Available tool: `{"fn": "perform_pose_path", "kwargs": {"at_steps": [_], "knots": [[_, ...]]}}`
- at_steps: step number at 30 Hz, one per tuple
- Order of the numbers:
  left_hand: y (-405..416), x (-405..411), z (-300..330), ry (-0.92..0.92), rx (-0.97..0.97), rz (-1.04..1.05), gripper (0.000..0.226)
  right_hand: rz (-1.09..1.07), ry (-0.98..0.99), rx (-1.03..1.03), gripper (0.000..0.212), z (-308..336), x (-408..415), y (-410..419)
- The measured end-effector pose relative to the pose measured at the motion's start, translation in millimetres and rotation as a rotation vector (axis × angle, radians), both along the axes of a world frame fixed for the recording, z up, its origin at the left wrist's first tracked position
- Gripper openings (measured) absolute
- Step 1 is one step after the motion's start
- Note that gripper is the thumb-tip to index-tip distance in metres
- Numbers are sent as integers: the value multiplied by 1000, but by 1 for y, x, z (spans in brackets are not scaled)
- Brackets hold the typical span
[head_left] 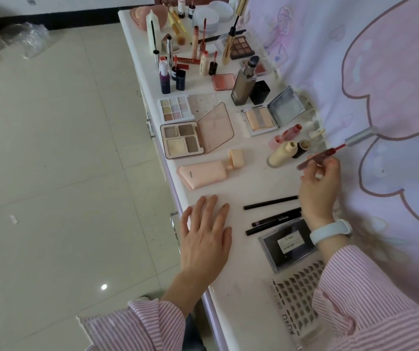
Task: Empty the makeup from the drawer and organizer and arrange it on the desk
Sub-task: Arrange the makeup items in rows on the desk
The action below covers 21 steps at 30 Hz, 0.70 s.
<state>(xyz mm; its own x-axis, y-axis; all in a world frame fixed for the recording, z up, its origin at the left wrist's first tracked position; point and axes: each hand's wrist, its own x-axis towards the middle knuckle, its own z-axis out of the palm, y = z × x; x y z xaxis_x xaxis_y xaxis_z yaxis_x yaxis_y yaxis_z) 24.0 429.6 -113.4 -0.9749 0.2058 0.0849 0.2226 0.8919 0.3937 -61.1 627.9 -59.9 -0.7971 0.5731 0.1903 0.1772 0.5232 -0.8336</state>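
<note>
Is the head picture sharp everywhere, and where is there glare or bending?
Head view: the desk edge bows from wide-angle distortion; a small glare spot shines on the floor tiles; the right hand and its lip-gloss tube look slightly motion-blurred.

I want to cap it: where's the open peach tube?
In the head view the peach tube lies flat mid-desk near the front edge, just beyond the left hand and right below the four-pan palette.

Glossy white desk (241, 269), striped cloth sleeve (370, 300)
</note>
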Motion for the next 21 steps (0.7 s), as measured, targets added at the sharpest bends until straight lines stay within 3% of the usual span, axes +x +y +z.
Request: {"fn": "perform_pose_path", "kwargs": {"at_steps": [14, 21], "knots": [[-2, 0, -1, 12, -27, -3, 43, 1, -156, 86, 9, -16, -9, 17], [-2, 0, -2, 15, -3, -1, 44, -2, -244, 100, 18, -22, -11, 23]]}}
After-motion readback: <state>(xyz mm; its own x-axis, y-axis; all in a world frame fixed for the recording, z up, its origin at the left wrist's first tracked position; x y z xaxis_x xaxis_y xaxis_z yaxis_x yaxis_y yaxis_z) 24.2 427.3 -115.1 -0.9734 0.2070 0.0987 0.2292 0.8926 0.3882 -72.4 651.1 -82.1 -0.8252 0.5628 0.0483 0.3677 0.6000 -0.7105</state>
